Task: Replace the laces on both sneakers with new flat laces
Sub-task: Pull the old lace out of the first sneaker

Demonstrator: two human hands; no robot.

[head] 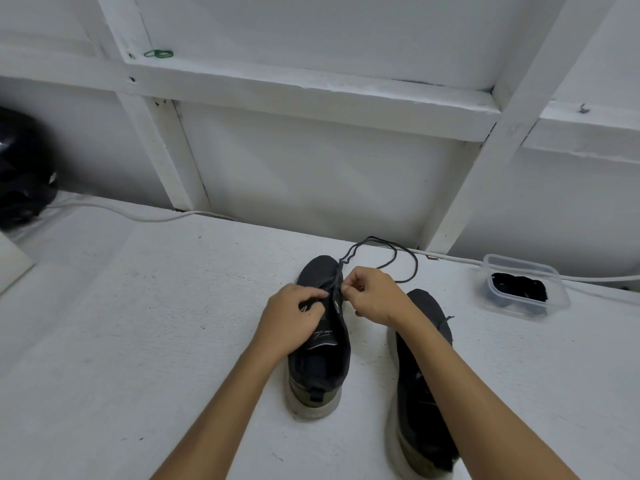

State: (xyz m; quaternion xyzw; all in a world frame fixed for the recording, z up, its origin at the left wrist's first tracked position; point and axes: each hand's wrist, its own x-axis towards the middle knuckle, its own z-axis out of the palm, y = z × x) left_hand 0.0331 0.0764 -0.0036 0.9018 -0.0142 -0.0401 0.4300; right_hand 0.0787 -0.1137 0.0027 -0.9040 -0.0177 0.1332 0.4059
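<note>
Pinching thin black round lace (381,261) in right grip (375,296); left grip (294,315) curled on dark mesh sneaker (320,341). Ease loops toward twelve o'clock, eyelet by eyelet, steadying tongue.

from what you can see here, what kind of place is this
Probably a home utility or storage corner, not a proper workshop. A white painted surface backs onto a bare framed wall, a white cable trails along its edge, and a plastic tub sits beside the sneakers.

We see a white tabletop (138,323). On it: 2 black sneakers (320,358) side by side, a clear box (523,289) w/ black stuff inside, a white cable (145,216) & a black round thing (20,171) at the left edge.
</note>
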